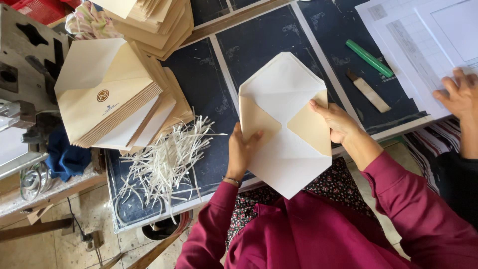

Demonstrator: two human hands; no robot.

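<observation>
A cut paper envelope blank (284,94), white with two cream side flaps folded inward, lies at the near edge of a dark work table (199,74). My left hand (242,149) grips its left edge, thumb pressing the left flap. On the right flap rests my right hand (334,119), fingers flat and holding that side. Both arms wear dark red sleeves.
Stacks of cream folded envelopes (107,97) sit at the left, more at the top (159,17). White paper trimmings (167,154) lie beside my left hand. A green marker (369,58), a small flat tool (369,91) and paper sheets (423,40) lie right, under another person's hand (460,94).
</observation>
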